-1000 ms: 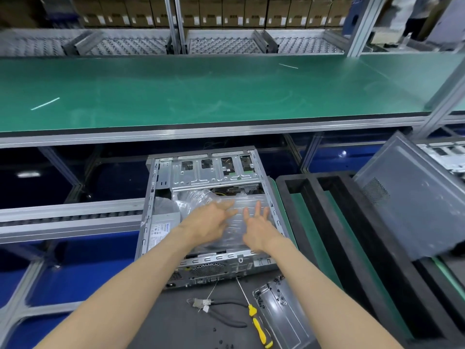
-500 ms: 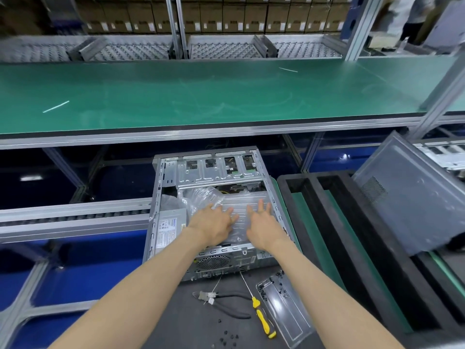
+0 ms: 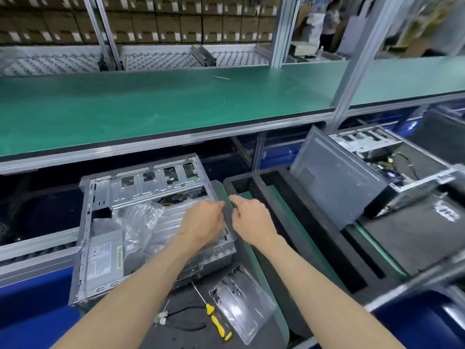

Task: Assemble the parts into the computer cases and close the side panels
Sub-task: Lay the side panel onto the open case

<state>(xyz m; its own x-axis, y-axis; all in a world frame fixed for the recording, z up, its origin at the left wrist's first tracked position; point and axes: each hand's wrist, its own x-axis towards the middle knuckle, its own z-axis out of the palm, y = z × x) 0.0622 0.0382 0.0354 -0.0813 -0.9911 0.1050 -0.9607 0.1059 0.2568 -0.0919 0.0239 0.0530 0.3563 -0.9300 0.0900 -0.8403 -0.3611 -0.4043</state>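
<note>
An open silver computer case (image 3: 100,197) lies on its side at the lower left, with a power supply (image 3: 105,258) and a crumpled clear plastic bag (image 3: 146,217) inside. My left hand (image 3: 203,222) lies over the case's right side, fingers stretched toward its right wall. My right hand (image 3: 251,217) hovers just beyond that wall with the index finger out, the other fingers loosely curled and nothing in it. A grey side panel (image 3: 332,187) leans against a second open case (image 3: 402,167) at the right.
A black foam tray (image 3: 314,248) with long slots sits between the two cases. In front of the near case lie a yellow screwdriver (image 3: 216,321), black pliers (image 3: 181,323) and a clear plastic tray of screws (image 3: 241,306). A green shelf (image 3: 176,107) overhangs behind.
Both hands have left the plastic bag in the middle of the case and moved right to its right wall. My view has swung right, which brings the second case into sight.
</note>
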